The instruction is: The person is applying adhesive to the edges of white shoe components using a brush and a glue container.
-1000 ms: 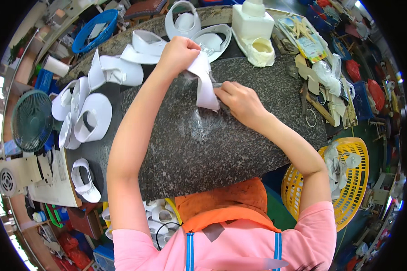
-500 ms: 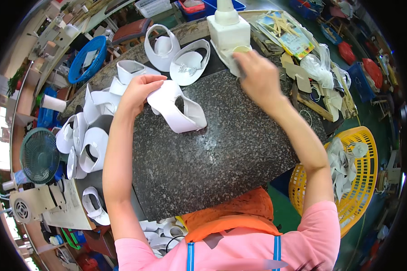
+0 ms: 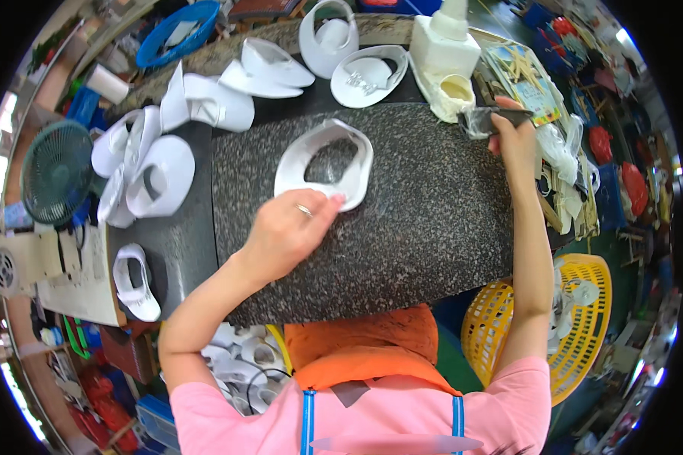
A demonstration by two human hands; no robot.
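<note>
On the dark speckled stone slab lies a white shoe upper, a ring-shaped piece with an opening through its middle. My left hand, a ring on one finger, pinches the near edge of that piece. To the far right, my right hand grips a dark, flat-handled tool; its working end is blurred. That tool is beside the small round cup at the foot of a white glue container, which has pale stuff caked on it.
Several more white shoe uppers stand along the slab's left and far sides. One upper with a sparkly ornament lies near the container. A yellow basket holds scraps at the right. Cardboard bits and a green fan flank the table.
My left hand has come nearer and now holds the upper's near edge, with the piece turned and lying on the slab. My right hand has shifted right of the cup; the view has moved too.
</note>
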